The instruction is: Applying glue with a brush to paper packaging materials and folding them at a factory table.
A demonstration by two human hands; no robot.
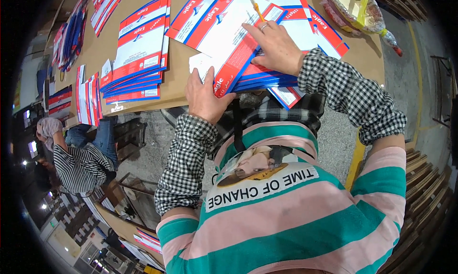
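Observation:
A flat red, white and blue printed carton (229, 40) lies slanted on top of a pile in front of me. My left hand (206, 96) is at its near left corner, thumb and fingers around the corner, beside a small white flap (200, 64). Across the carton's right side rests my right hand (276, 47), fingers bent over the printed face. A thin brush with an orange-yellow handle (258, 9) sticks out beyond its fingers, seemingly held among them; the rest of the handle is hidden. More flat cartons (305, 28) lie underneath and to the right.
A stack of flat cartons (138, 45) stands to the left on the brown table (183, 90), with further piles (71, 40) beyond. At the far right is a plastic-wrapped bowl (350, 9) with a yellow strip over it. Another person (83, 162) in stripes is at the left.

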